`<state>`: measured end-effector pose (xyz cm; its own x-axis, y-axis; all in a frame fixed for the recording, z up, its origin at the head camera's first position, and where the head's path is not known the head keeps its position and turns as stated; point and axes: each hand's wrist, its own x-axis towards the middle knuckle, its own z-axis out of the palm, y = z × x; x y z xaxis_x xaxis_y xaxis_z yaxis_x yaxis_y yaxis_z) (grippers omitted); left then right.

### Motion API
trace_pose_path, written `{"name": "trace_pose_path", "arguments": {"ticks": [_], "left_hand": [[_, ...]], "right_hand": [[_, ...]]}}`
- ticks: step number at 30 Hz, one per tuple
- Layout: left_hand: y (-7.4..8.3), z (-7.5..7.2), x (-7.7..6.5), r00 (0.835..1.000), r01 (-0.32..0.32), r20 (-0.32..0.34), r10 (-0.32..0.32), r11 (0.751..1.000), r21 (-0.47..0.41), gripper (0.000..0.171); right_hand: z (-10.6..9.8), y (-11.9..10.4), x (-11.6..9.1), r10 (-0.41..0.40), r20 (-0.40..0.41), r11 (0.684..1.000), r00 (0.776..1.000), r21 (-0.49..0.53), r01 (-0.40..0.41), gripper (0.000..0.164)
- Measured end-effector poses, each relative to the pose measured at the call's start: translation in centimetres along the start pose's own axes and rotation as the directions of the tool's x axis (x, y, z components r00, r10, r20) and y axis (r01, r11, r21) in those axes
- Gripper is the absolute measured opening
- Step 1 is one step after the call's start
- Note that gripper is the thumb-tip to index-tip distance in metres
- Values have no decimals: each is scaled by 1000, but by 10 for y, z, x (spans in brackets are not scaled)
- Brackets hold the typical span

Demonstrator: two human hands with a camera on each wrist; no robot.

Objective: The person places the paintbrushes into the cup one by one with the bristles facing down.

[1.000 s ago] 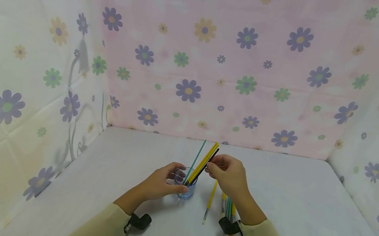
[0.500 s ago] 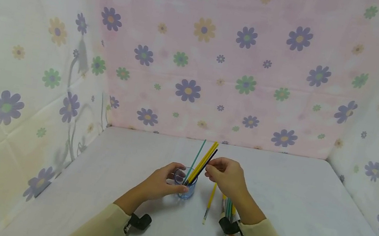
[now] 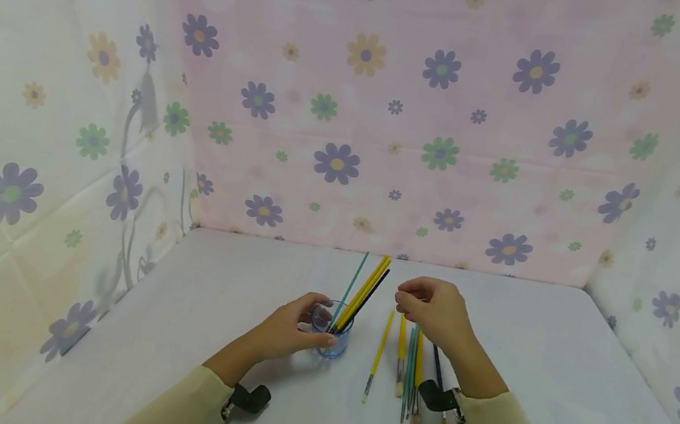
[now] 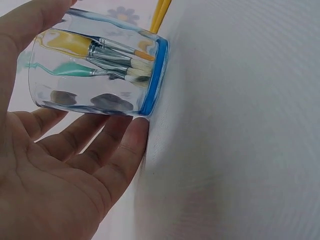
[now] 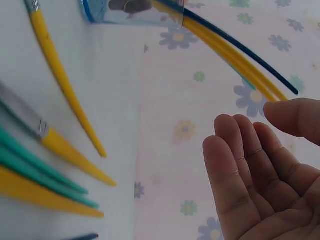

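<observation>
A clear glass with a blue base (image 3: 332, 348) stands on the table, gripped between the thumb and fingers of my left hand (image 3: 285, 329). Paintbrushes lean in it, bristles down: yellow ones (image 3: 363, 292), a thin teal one (image 3: 352, 282) and a dark one (image 3: 370, 296). Their bristles (image 4: 140, 70) show through the glass in the left wrist view. My right hand (image 3: 439, 316) is in the air right of the glass. Nothing is in it; the right wrist view shows its fingers (image 5: 224, 165) loosely extended, with the thumb apart from them.
Several brushes lie on the white table (image 3: 533, 349) below and beside my right hand: a lone yellow one (image 3: 379, 357), another yellow one (image 3: 401, 353), teal ones (image 3: 409, 374) and a dark one (image 3: 438, 369) partly behind the wrist camera. Flowered cloth (image 3: 408, 126) hangs behind.
My right hand has drawn away from the dark brush's handle and moved right, uncovering more of the brushes on the table. The left hand and the glass have stayed in place.
</observation>
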<state>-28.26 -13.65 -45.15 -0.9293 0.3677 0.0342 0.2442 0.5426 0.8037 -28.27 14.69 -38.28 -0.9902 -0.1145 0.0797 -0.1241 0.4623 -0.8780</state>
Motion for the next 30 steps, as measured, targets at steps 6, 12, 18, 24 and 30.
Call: {"name": "trace_pose_path", "arguments": {"ticks": [6, 12, 18, 24, 30], "left_hand": [[1, 0, 0, 1000, -4, 11, 4, 1000, -15, 70], [0, 0, 0, 1000, -6, 8, 6, 1000, -12, 68], [-4, -1, -2, 1000, 1, 1, -1, 1000, -8, 69], [-2, -1, -1, 1000, 2, -3, -2, 1000, -9, 71], [-1, 0, -1, 1000, 3, 8, -3, 1000, -5, 72]], "right_hand": [[-18, 11, -4, 25, -14, 993, 1000, -117, -26, 27], [-29, 34, -10, 127, -11, 970, 992, -209, -126, 26], [-30, 49, -11, 191, 6, 948, 982, -261, -183, 27], [-31, 59, -8, 265, 8, 932, 964, -260, -254, 29], [-34, 68, -9, 340, 29, 898, 940, -307, -315, 31]]}}
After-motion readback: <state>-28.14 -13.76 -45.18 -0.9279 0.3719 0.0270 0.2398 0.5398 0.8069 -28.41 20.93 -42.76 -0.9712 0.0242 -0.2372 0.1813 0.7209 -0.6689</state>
